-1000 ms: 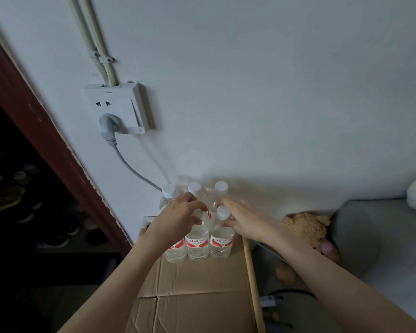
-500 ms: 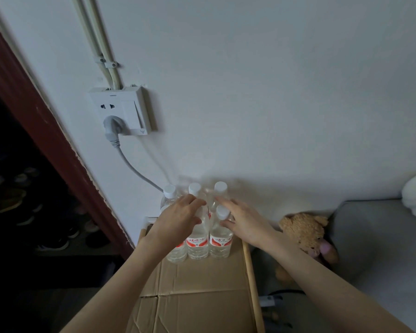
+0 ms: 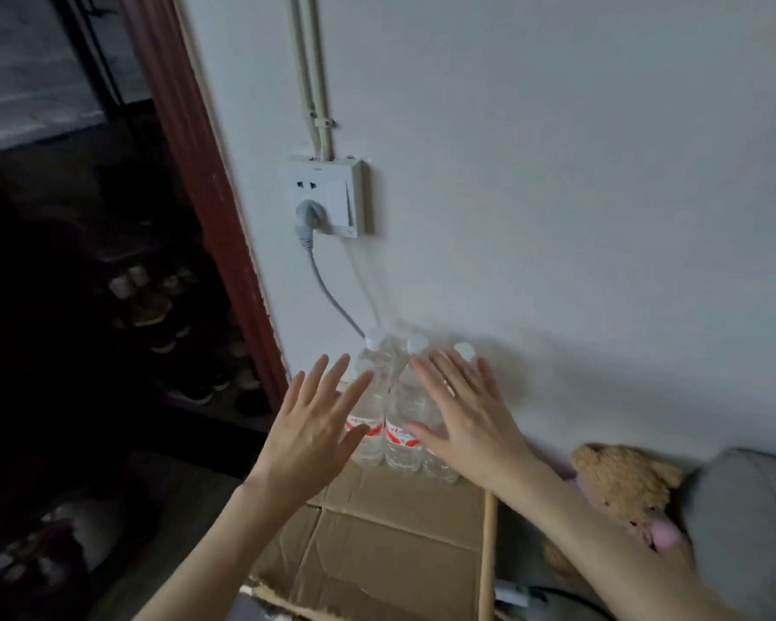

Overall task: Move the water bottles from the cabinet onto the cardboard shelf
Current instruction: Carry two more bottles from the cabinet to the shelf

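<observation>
Head view: left hand (image 3: pixel 308 434) fingers (image 3: pixel 334 374) straight and spread, palm facing the bottles, holding nothing. Right hand (image 3: pixel 464 414) same, fingers (image 3: pixel 444 372) splayed flat, nothing gripped. Both hands sit in front of the water bottles (image 3: pixel 388 414); can't tell whether either palm actually touches them. Right hand covers part of the right-side bottles.

Bottles: clear, white caps, red-and-white labels, upright in a tight cluster, touching each other. Three caps visible; exact count hidden behind the hands. They stand at the far end of the cardboard shelf (image 3: pixel 390 544), up against the white wall (image 3: pixel 556 172).

Around that: wall socket (image 3: pixel 325 197) above the bottles with a grey plug and cable (image 3: pixel 328 293) dropping down behind the leftmost cap. Wooden stick (image 3: pixel 488 553) along the right edge of the cardboard. Brown teddy bear (image 3: pixel 623 486) just right of it, beside a grey cushion (image 3: pixel 753 531). Dark doorway (image 3: pixel 86 284) with a red-brown frame on the left, shoes dimly visible inside.
</observation>
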Available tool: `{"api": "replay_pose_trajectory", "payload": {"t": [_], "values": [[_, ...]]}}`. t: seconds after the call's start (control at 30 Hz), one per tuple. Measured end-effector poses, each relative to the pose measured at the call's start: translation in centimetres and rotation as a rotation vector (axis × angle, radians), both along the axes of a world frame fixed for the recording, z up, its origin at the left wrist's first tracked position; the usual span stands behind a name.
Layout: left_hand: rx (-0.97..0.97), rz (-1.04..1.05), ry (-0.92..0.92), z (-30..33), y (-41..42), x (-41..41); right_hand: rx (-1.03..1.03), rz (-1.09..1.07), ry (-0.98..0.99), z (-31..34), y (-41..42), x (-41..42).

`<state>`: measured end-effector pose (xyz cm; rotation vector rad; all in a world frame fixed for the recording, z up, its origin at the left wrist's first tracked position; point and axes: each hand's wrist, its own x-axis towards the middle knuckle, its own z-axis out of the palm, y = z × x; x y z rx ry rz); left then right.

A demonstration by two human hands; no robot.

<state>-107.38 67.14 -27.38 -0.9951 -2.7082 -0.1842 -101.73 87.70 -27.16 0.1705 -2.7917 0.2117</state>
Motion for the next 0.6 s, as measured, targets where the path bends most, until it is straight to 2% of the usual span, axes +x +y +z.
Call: {"api": "replay_pose_trajectory", "payload": {"t": [0.3,0.6], "values": [[-0.019,0.577,-0.137,-3.7,-13.5,13.3,0.046,0.471,-0.147,-4.1,-12.3,2.3],[0.036,1.200,-0.166,-5.3,-28.0,33.5,0.155,0.986,-0.149,-3.5,-32.3,10.2]]}}
